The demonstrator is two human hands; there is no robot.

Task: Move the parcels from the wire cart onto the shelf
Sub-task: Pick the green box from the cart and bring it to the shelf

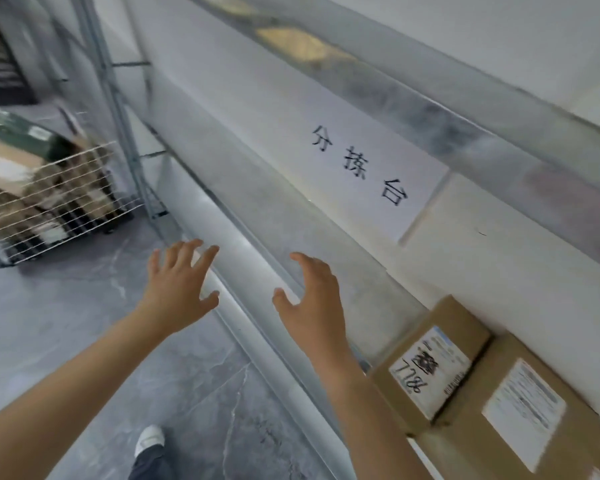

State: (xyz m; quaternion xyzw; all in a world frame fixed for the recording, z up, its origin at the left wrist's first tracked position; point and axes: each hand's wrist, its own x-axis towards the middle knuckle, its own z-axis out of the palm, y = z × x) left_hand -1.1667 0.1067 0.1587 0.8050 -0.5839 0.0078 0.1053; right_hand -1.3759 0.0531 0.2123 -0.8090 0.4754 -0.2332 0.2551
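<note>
Both of my hands are empty with fingers spread. My left hand hovers over the floor beside the shelf's front edge. My right hand hangs over the grey metal shelf. Two brown cardboard parcels rest on the shelf at the lower right: one with a white label marked 778, and a larger one behind it. The wire cart stands at the far left on the floor, holding several cardboard parcels and a dark green box.
A white paper sign with black characters is fixed to the wall above the shelf. An upper shelf beam runs overhead. A metal upright stands between cart and shelf. My shoe is on the grey marbled floor.
</note>
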